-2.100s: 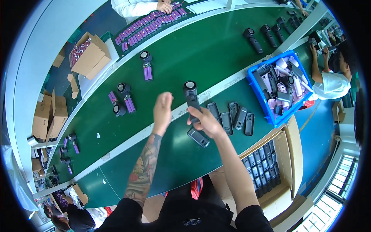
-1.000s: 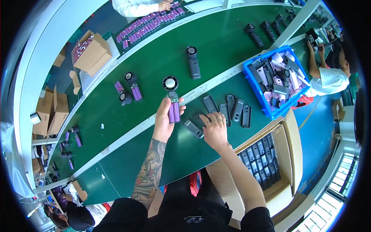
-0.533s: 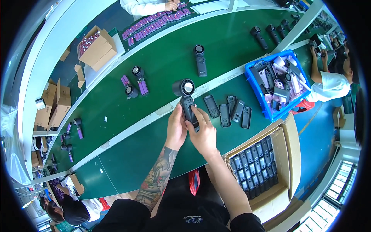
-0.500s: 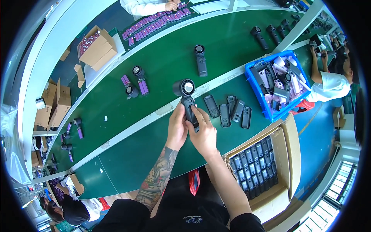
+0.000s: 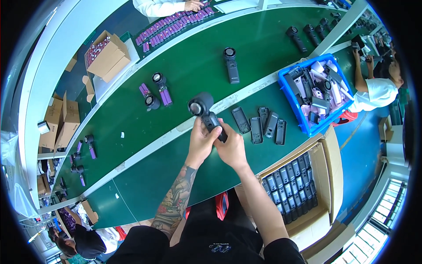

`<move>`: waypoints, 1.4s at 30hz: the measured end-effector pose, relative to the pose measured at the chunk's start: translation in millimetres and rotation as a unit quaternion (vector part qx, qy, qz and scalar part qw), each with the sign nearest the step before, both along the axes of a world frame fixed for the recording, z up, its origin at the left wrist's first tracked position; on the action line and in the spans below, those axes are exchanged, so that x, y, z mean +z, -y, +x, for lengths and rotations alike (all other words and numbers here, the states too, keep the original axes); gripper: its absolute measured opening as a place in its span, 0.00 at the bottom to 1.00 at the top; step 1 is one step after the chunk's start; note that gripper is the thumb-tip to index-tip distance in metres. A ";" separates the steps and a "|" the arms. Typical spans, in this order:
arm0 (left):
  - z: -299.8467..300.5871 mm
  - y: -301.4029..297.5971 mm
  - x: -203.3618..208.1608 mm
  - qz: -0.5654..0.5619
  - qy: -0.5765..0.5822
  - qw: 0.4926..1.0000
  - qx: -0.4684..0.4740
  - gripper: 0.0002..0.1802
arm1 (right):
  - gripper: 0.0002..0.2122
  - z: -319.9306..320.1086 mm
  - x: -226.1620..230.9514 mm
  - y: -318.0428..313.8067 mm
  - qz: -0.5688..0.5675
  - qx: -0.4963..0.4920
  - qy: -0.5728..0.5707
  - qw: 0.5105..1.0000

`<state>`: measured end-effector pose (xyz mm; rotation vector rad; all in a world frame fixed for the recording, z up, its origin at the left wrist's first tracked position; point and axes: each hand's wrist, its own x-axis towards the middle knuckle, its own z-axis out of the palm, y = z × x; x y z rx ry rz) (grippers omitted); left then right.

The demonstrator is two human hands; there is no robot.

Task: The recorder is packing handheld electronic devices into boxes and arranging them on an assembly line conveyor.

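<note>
Black fan; gripped between left hand and right hand.

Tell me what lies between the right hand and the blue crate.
In the head view, five dark casings lie on the green bench between the right hand and the blue crate.

Around the handheld fan in the left hand and right hand, a second fan lies on the workbench at 1 o'clock, a fan pair at 10, battery packs at 11. Loose casings lie at 3 o'clock, a crate beyond them, a carton at 4.
</note>
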<state>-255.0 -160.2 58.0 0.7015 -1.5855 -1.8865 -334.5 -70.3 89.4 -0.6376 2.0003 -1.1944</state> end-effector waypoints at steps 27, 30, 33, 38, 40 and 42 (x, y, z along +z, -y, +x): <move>-42.5 231.1 -98.4 -0.284 0.509 0.804 0.116 0.27 | 0.25 -63.9 -106.1 22.2 0.198 0.034 -0.439 0.876; -41.1 221.8 -96.7 -0.122 0.410 0.900 0.088 0.24 | 0.25 -64.9 -94.0 12.5 0.219 0.054 -0.381 0.897; -19.3 197.3 -86.8 0.263 0.086 0.960 0.046 0.13 | 0.24 -64.5 -55.2 12.6 0.143 0.019 -0.292 0.946; -13.6 101.1 -38.0 0.190 0.046 0.980 0.034 0.18 | 0.19 -67.6 -8.8 -16.5 0.024 -0.101 0.053 0.993; -13.8 76.6 -28.7 0.216 -0.004 0.976 0.030 0.17 | 0.19 -55.7 -11.3 -17.0 -0.011 -0.113 0.060 0.992; -12.7 57.0 -25.0 0.283 -0.053 0.957 0.035 0.17 | 0.19 -37.8 -18.7 -9.4 -0.083 -0.140 0.077 0.984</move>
